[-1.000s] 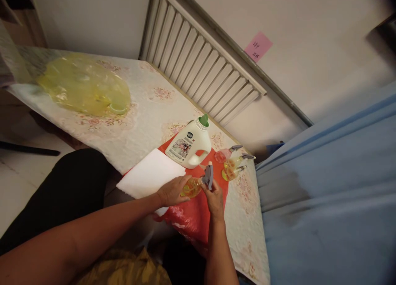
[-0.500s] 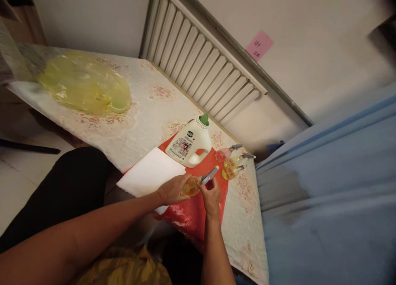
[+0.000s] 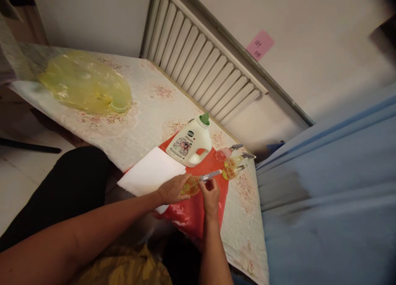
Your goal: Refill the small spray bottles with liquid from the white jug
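Observation:
My left hand (image 3: 170, 189) is wrapped around a small clear spray bottle (image 3: 192, 187) of yellow-orange liquid lying over the red plastic sheet (image 3: 198, 210). My right hand (image 3: 210, 194) pinches the bottle's grey spray head (image 3: 210, 176) at the neck, and the head points right. Just behind stands a white detergent jug (image 3: 189, 142) with a green cap. A white folded cloth (image 3: 150, 173) lies under my left wrist.
Three more small spray bottles (image 3: 230, 161) with grey heads lie at the table's right corner. A yellow plastic bag (image 3: 83, 85) sits at the far left of the floral tablecloth (image 3: 145, 116). A white radiator (image 3: 201, 66) lines the wall; a blue cloth (image 3: 324, 194) fills the right.
The grey spray head has turned from pointing up to lying nearly level and pointing right, twisted by my right hand. My left hand has stayed on the bottle.

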Demonstrator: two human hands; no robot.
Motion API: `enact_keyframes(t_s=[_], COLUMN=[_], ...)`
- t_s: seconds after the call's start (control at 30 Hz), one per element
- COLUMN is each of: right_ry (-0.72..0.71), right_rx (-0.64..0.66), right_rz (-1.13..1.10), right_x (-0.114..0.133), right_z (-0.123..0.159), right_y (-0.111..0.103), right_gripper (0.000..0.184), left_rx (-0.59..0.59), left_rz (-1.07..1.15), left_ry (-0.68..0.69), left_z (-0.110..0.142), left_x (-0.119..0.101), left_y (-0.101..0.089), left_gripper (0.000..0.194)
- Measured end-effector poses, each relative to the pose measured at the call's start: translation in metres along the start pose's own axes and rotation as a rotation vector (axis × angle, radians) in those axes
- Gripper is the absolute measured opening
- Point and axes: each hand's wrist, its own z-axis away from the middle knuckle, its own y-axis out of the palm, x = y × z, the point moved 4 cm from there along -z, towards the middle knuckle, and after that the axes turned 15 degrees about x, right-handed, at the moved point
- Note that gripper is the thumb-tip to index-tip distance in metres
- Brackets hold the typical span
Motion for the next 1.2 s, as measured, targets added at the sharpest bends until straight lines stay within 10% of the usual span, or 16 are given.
enact_keyframes(t_s=[0.17,0.4,0.7,1.2], right_ry=[-0.006,-0.001,0.008,0.172], right_rx=[-0.144,0.052,-0.178,-0.054], right_rz=[0.028,-0.017,0.088,0.136], right_x=[-0.004,-0.002,-0.011,-0.036], right_z=[0.006,0.008,0.016,0.016], right_y=[0.01,0.007,0.023,0.036], right_gripper=[0.026,0.037,0.03,0.051], left_rx=[0.006,0.017,-0.036,-0.012], left_rz=[-0.017,-0.012,0.001,-0.005], left_ry=[0.001,0.003,0.037,0.004], left_z=[0.0,0.0,-0.001,-0.002], left_x=[-0.002,-0.002,-0.001,0.007], left_y=[-0.001,0.0,0.0,0.002], left_gripper=[0.082,0.086,0.078,0.078])
